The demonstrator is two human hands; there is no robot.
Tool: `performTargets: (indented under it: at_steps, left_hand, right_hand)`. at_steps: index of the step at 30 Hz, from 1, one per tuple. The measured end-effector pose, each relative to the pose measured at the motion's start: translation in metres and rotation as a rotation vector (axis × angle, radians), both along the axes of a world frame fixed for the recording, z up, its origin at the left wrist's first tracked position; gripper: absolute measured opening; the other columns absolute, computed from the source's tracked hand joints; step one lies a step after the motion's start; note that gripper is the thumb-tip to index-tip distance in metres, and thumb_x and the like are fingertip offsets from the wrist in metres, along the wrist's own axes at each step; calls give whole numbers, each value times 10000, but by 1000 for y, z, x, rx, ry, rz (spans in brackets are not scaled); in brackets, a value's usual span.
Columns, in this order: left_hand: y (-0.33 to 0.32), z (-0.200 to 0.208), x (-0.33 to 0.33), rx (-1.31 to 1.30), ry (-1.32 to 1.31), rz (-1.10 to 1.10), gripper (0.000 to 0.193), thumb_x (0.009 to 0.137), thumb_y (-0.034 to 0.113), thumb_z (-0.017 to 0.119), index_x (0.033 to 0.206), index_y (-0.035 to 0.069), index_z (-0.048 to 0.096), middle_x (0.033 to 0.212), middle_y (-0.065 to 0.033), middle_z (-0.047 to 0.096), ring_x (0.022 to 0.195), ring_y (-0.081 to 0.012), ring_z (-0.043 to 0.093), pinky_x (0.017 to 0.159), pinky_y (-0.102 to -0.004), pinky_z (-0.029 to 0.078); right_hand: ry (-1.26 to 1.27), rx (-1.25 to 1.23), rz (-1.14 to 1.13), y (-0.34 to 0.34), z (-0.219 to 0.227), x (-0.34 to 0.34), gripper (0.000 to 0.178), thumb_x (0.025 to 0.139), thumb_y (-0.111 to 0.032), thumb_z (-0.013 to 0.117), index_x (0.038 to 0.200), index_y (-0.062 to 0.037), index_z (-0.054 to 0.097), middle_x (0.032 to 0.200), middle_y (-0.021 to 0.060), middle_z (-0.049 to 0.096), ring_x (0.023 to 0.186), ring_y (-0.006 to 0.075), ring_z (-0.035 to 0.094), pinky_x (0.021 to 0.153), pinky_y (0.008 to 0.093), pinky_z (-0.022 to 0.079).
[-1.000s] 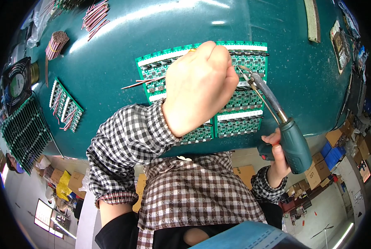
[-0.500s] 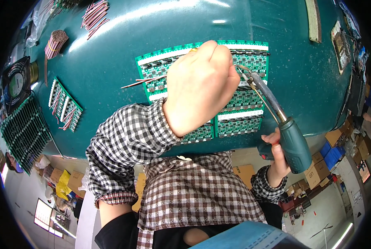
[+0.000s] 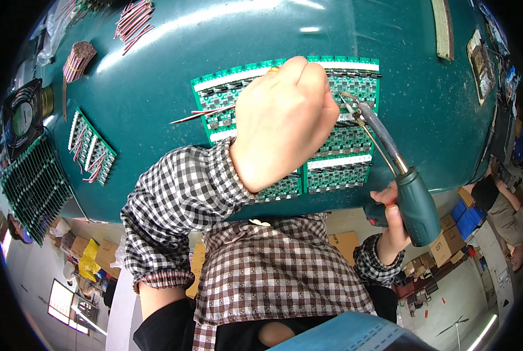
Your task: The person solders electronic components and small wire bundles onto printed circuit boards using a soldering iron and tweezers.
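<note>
My left hand (image 3: 288,120) is closed above two panels of green circuit boards (image 3: 346,143), hiding much of them. Thin wires (image 3: 206,112) stick out on its left side, seemingly from the fist; the fingertips are out of sight. In my right hand (image 3: 392,216) is a dark green soldering gun (image 3: 418,207), gripped round its handle. Its bent metal tip, with a thin feed tube alongside, points up and left over the right panel. That tip is just right of my left fingers, a small gap apart. White strips and rows of black parts run across the panels.
Wire bundles (image 3: 79,61) and loose wires (image 3: 134,23) lie at the far left. Nearer are a small wired board (image 3: 92,147), a black fan (image 3: 24,111) and a stack of boards (image 3: 36,184). A wooden strip (image 3: 442,29) lies far right; a person (image 3: 503,213) is beyond the table.
The soldering gun's tip has shifted slightly right, away from my left fingers. My left hand is almost still. More of a person has come into view at the right edge.
</note>
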State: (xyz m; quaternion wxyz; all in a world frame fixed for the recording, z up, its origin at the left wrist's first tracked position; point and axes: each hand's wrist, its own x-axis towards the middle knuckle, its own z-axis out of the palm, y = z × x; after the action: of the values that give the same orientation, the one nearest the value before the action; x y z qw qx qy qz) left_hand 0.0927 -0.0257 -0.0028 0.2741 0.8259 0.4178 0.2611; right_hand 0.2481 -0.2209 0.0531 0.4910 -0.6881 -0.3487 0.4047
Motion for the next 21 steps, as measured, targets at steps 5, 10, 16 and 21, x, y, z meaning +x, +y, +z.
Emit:
performTargets:
  at_steps: [5, 10, 16, 21]
  left_hand:
    - [0, -1, 1, 11, 4, 5, 130, 694, 76, 692, 728, 84, 567, 676, -35, 545, 551, -195, 546, 503, -313, 433]
    - [-2, 2, 10, 3, -29, -7, 134, 699, 62, 688, 732, 83, 560, 662, -38, 530, 560, -198, 551, 512, -322, 439]
    - [-20, -8, -22, -75, 81, -47, 154, 706, 43, 675, 743, 73, 529, 675, -68, 525, 588, -243, 559, 525, -349, 445]
    - [-11, 18, -4, -135, 80, -55, 111, 728, 53, 664, 743, 66, 555, 669, -53, 530, 573, -206, 548, 530, -328, 439]
  right_hand:
    - [12, 4, -12, 0, -2, 1, 435, 839, -99, 573, 1179, 160, 489, 849, 172, 596, 779, 259, 607, 723, 426, 563]
    - [50, 73, -142, -6, 6, 11, 393, 859, -162, 577, 1115, 123, 490, 849, 152, 555, 747, 241, 589, 688, 403, 565]
    - [-156, 278, -589, -26, 2, 49, 389, 919, -223, 564, 1193, 44, 492, 901, 103, 598, 814, 215, 603, 701, 345, 550]
    - [-500, 295, -800, 32, -4, 155, 271, 803, -44, 714, 1043, 57, 641, 900, 119, 674, 667, 217, 677, 565, 303, 562]
